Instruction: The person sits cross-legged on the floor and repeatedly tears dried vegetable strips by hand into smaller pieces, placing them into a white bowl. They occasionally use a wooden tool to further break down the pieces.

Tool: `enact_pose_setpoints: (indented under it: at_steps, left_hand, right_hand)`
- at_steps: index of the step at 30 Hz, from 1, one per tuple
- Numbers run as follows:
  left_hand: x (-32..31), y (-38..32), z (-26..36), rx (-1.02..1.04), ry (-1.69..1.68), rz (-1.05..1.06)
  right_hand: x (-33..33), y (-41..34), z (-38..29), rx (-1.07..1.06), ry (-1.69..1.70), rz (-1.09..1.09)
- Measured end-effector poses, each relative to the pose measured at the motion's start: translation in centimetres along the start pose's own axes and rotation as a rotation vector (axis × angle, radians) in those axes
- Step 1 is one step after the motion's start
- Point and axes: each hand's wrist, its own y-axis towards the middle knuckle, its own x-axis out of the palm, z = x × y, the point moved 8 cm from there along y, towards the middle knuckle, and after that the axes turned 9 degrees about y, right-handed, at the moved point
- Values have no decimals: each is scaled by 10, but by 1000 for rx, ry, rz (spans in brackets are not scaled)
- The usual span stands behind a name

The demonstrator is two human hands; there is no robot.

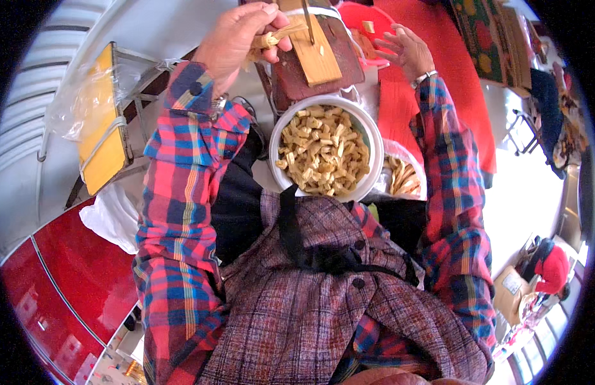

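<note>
Pinched in the fingers of my left hand is a knotted pale-yellow dried strip, its loose end pointing right. Beside it, a thin dark metal blade or bar stands over a small wooden board. The board lies on a dark red-brown stool or bench top. My right hand holds nothing, fingers apart, at the edge of a red plastic basin with a few pale pieces inside. A round white plastic bucket between my legs is filled with short knotted pieces.
A plastic bag of long dried strips sits right of the bucket. Red cloth or sheeting runs along the right. A yellow-topped folding stool with clear plastic stands left, above a white bag. A person in red is at far right.
</note>
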Motion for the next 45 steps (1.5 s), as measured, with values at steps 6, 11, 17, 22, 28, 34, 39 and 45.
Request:
enact_pose_setpoints:
  at_steps: [6,11,17,22,28,34,39,45]
  left_hand:
    - [43,-45,20,-38,140,-238]
    - [119,-58,-5,-78,314,-557]
    - [139,-74,-21,-77,475,-708]
    - [145,-71,-31,-3,630,-693]
    - [147,-65,-23,-32,687,-682]
    - [143,-70,-24,-92,705,-613]
    - [150,-62,-16,-34,723,-584]
    - [148,-66,-14,-3,715,-524]
  right_hand:
    - [-62,-57,77,327,-207,-299]
    - [-164,-154,157,572,-630,-454]
    - [-212,-195,226,732,-1147,-236]
    - [-200,-201,235,430,-1721,-396]
    - [-256,-197,284,342,-1445,-242]
    - [-204,-202,245,369,-1714,-300]
    - [-231,-206,252,350,-1811,-109]
    - [-214,-193,241,474,-1788,-216]
